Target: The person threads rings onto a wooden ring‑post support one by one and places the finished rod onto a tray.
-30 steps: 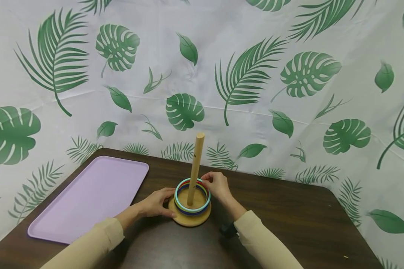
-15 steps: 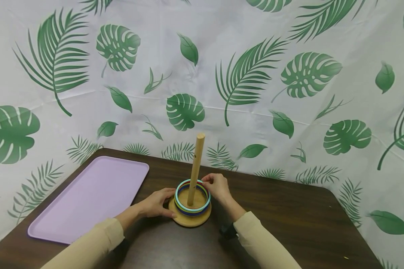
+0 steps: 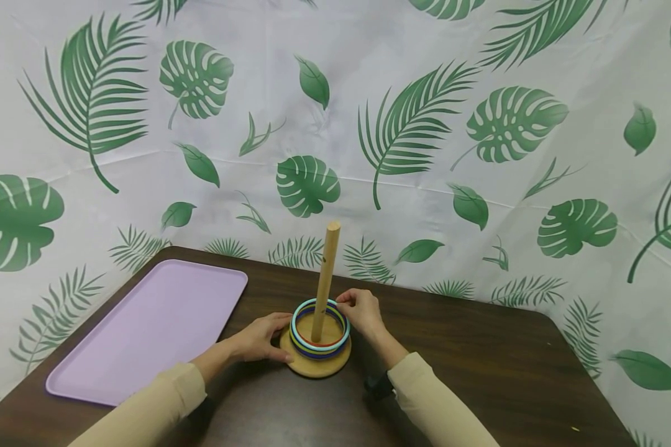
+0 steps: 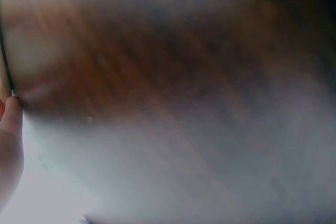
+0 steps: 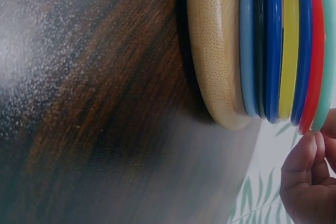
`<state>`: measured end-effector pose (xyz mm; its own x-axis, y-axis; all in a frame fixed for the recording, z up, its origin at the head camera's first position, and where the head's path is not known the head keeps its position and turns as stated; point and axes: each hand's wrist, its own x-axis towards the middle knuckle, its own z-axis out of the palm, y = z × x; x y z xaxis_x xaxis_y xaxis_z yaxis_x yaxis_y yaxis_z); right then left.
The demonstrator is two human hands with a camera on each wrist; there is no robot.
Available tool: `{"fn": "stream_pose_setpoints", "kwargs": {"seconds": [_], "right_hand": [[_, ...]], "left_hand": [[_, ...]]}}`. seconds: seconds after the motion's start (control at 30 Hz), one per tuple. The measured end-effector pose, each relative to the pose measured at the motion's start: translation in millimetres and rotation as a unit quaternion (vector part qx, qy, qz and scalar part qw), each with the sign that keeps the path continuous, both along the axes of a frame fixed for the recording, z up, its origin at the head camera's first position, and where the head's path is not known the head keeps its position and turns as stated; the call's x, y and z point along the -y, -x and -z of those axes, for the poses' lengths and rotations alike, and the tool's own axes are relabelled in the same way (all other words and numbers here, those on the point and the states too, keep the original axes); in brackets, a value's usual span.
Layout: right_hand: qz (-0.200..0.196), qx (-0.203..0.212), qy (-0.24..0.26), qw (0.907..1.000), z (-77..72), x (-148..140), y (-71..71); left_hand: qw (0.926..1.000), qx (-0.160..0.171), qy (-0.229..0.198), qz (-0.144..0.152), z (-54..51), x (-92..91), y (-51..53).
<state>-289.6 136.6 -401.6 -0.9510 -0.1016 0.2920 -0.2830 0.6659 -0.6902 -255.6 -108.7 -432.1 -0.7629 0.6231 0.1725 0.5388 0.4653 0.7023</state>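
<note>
A wooden peg (image 3: 327, 273) rises from a round wooden base (image 3: 315, 370) on the dark table. Several coloured rings lie stacked around the peg. A turquoise ring (image 5: 329, 51) is outermost, against a red ring (image 5: 316, 51); beneath them are blue rings, a yellow ring (image 5: 289, 51) and a light blue ring (image 5: 248, 51) nearest the base. My right hand (image 3: 362, 310) pinches the turquoise ring at its back right edge. My left hand (image 3: 257, 338) grips the base's left side, thumb in front and fingers farther back beside the rings. Its fingertips are partly hidden.
A purple tray (image 3: 156, 329) lies on the left of the table (image 3: 470, 360), beyond the left forearm. A leaf-printed cloth (image 3: 391, 143) hangs behind the table's back edge. A dark device (image 3: 378, 383) is at the right wrist.
My right hand has sunk very slightly with the turquoise ring. The red ring now shows inside the front of the turquoise ring rather than at the back. My left hand stays put.
</note>
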Motion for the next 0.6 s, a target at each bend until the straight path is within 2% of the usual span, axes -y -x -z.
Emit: {"fn": "stream_pose_setpoints", "kwargs": {"seconds": [0.3,0.4,0.47,0.6], "right_hand": [[-0.035,-0.044,0.039,0.9976,7.7,-8.4,2.5],[-0.025,-0.03,0.041,0.9984,9.3,-8.7,3.2],[-0.006,-0.005,0.037,0.9993,7.8,-7.2,2.0],[0.015,-0.003,0.042,0.999,5.7,-6.2,-0.3]], "left_hand": [[1.0,0.004,-0.006,-0.003,-0.1,-1.0,0.0],[1.0,0.002,-0.003,-0.005,0.9,-1.2,-0.5],[1.0,0.002,0.0,-0.005,1.0,-1.2,-1.1],[0.9999,-0.009,0.006,-0.007,-0.1,-0.6,-0.7]]}}
